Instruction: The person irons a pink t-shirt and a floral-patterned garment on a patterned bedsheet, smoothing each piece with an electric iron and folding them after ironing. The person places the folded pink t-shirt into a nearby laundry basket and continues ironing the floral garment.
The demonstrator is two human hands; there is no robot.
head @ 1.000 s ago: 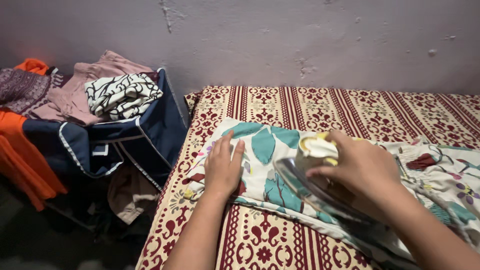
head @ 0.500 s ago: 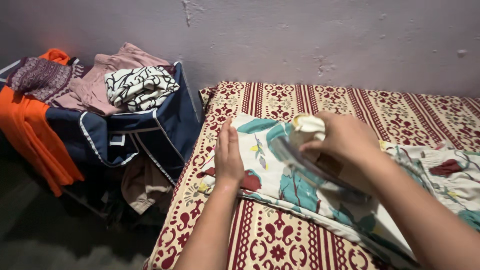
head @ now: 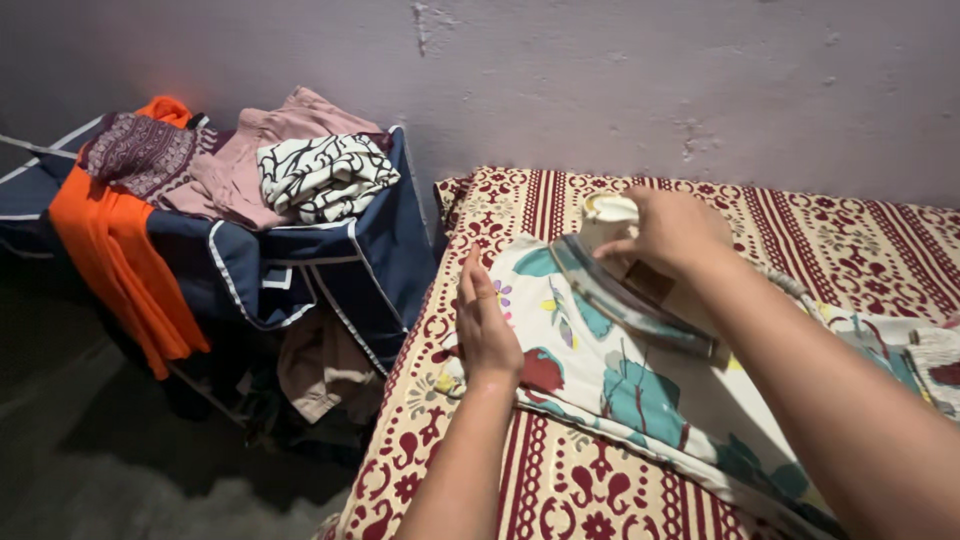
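Head cam looks down on a bed (head: 860,250) w/ a red-and-cream patterned cover, pushed against a grey wall (head: 600,80). Floral cloth (head: 640,400), white w/ teal and maroon blooms, lies flat across the bed, running from near its left edge toward the right edge. Left hand (head: 485,325) rests palm-down on the cloth's left end, close to the bed's left edge, fingers straight and held together, pinning the fabric, not gripping anything. Right hand (head: 670,230) is closed round the handle of an iron (head: 625,275), fingers wrapped over the top; iron sits on the cloth toward the bed's back-left corner, its soleplate edge tilted a bit toward the camera. Can't tell if the plate lies fully flat. Right forearm crosses the cloth from the lower right.

Left of the bed, just beside its left edge, stands a navy hamper (head: 300,270) w/ white piping, stuffed w/ clothes: black-and-white patterned piece (head: 320,175) on top, pinkish garment (head: 250,160) behind it, orange cloth (head: 110,250) draped over the hamper's left side, dark purple printed fabric (head: 140,150) at the back left. Beige garment (head: 320,365) hangs low between hamper and bed. Floor (head: 100,470) below is dark.
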